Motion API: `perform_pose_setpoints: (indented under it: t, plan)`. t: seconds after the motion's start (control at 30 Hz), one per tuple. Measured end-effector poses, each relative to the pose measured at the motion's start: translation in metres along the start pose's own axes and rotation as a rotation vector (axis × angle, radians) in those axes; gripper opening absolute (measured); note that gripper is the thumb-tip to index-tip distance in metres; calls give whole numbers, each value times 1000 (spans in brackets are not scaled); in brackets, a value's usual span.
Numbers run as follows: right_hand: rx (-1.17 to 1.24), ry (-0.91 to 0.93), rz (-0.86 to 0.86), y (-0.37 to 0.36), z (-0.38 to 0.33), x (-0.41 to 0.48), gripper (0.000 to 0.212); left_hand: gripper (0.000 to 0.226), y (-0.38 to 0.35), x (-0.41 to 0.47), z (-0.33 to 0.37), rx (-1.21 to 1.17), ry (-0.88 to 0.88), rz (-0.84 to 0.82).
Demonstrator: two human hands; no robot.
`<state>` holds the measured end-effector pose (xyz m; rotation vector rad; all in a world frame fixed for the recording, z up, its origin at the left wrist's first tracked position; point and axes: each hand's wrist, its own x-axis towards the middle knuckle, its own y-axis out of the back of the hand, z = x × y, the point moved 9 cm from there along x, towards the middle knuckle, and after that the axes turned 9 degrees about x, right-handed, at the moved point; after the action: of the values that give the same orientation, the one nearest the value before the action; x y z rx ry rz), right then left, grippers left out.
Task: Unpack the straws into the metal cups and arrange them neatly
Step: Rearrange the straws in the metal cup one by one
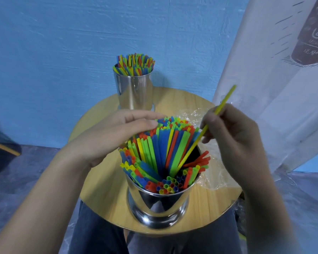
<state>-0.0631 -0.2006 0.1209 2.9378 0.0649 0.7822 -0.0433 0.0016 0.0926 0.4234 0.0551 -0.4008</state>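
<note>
One yellow straw [191,147] is pinched in the right grip [233,136], its lower end inside the near metal cup [158,206] among many coloured straws [154,149]. These are touched by the flat, released left grip [114,132]. A second filled cup [134,92] stands far on the worktop [103,189]; one plastic wrapper [215,176] lies on the right.

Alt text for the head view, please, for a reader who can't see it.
A person's right hand pinches a single yellow plastic straw slanting into the near shiny metal cup, crowded with coloured straws, while the left hand rests on their tops. A second straw-filled metal cup stands behind on the round wooden table.
</note>
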Motion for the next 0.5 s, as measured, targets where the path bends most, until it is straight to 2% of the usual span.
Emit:
perform_pose_setpoints:
  t: [0.03, 0.07, 0.17, 0.27, 0.33, 0.5]
  plan:
    - [-25, -24, -45, -6, 4, -1, 5, 26, -2, 1, 2, 12, -1, -21]
    - [-38, -54, -66, -9, 9, -2, 8, 26, -3, 2, 5, 30, -1, -33]
    - [-12, -80, -74, -9, 13, -2, 41, 24, 0, 7, 7, 77, -4, -19]
    - [1, -51, -99, -8, 8, -2, 55, 21, 4, 10, 8, 113, -8, 28]
    - [-12, -47, -111, -7, 8, -3, 51, 18, 7, 12, 10, 118, -19, 61]
    - [-64, -7, -94, -7, 6, -5, 20, 15, 9, 14, 12, 145, -42, 90]
